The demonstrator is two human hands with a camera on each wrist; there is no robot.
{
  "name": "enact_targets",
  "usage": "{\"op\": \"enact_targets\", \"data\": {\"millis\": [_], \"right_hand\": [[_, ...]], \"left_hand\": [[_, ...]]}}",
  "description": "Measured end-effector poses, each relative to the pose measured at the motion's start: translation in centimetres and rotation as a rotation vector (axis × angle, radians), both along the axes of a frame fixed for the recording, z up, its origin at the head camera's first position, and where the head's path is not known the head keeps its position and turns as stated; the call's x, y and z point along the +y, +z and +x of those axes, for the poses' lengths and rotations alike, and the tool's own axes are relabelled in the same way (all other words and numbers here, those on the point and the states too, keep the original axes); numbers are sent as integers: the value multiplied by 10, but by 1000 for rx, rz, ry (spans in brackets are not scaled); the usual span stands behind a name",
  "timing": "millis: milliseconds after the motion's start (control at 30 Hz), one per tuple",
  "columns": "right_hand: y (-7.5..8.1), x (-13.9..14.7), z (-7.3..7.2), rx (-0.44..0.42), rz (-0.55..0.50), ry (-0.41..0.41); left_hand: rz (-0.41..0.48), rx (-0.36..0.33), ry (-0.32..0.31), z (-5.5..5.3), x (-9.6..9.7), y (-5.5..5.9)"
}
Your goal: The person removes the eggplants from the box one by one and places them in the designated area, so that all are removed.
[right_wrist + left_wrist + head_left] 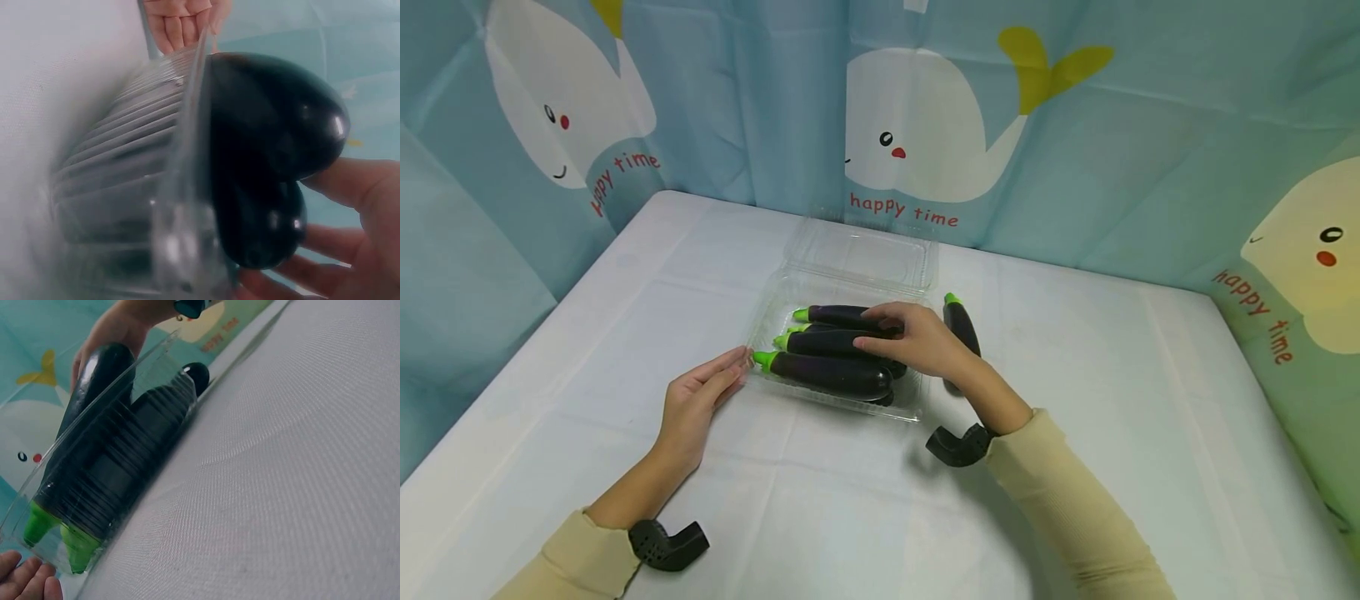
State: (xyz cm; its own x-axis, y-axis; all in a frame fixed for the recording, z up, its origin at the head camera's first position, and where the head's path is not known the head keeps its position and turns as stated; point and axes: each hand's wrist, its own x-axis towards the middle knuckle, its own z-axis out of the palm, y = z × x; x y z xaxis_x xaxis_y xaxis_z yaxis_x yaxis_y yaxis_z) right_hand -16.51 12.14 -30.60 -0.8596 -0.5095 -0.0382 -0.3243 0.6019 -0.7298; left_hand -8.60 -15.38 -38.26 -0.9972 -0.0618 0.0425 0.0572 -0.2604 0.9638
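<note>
My left hand (pixel 700 398) pinches the left edge of a clear plastic clamshell box (pixel 820 407), its fingertips beside a green eggplant stem. Several dark eggplants (pixel 831 375) lie in the box, stems to the left, some stacked on others. My right hand (pixel 917 340) reaches over their rounded ends from the right, thumb and fingers curled round an eggplant (pixel 842 317) at the back of the pile. In the right wrist view, thumb and fingers (pixel 334 240) close about two rounded eggplant ends (pixel 265 225). The palm hides part of the pile in the head view.
The box's lid (pixel 861 254) lies folded open toward the back. Another eggplant (pixel 958 325) rests on the white table (pixel 1112 417) just right of the box, partly behind my right forearm. A blue whale-print curtain (pixel 775 100) hangs behind the table.
</note>
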Motion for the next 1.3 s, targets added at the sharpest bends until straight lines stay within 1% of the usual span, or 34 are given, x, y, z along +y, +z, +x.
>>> {"op": "enact_targets", "data": {"millis": [267, 467, 567, 700, 900, 1133, 1300], "right_hand": [[-1, -4, -1, -3, 2, 52], [0, -6, 1, -5, 10, 59], [1, -4, 1, 7, -8, 32], [3, -1, 2, 21, -44, 0], [5, 2, 5, 31, -62, -5], [11, 12, 9, 48, -105, -87], [11, 18, 9, 61, -125, -95]], "left_hand": [[-4, -4, -5, 0, 0, 0], [-12, -9, -1, 1, -1, 0], [-15, -13, 3, 1, -1, 0], [1, -5, -4, 2, -1, -1], [24, 9, -14, 1, 0, -2], [26, 11, -16, 1, 1, 0], [34, 21, -18, 0, 0, -1]]}}
